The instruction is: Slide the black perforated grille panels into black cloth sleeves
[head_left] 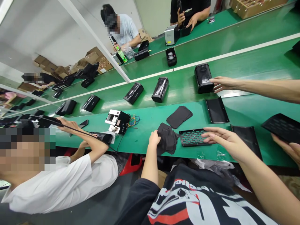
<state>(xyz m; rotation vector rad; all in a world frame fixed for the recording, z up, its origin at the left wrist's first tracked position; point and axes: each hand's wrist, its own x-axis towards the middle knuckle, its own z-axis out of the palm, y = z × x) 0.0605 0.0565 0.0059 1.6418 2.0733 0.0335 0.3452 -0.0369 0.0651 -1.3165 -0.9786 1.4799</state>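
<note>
My left hand [154, 137] is curled, its fingers pinched into a loose pile of black fabric pieces [168, 139] on the near green bench [145, 142]. My right hand [221, 139] hovers flat with fingers stretched, just over the right end of a black perforated plate [191, 137] that lies beside the pile. It holds nothing. A neat stack of black sheets [179, 116] lies just beyond the pile.
A co-worker's hand [222, 83] from the right touches a black housing [202, 78] on the conveyor belt [246, 62]; another hand [289, 148] holds a black panel [282, 126]. Flat black panels [217, 110] lie nearby. More housings [160, 89] ride the belt. A person in white sits at my left by a small device [117, 121].
</note>
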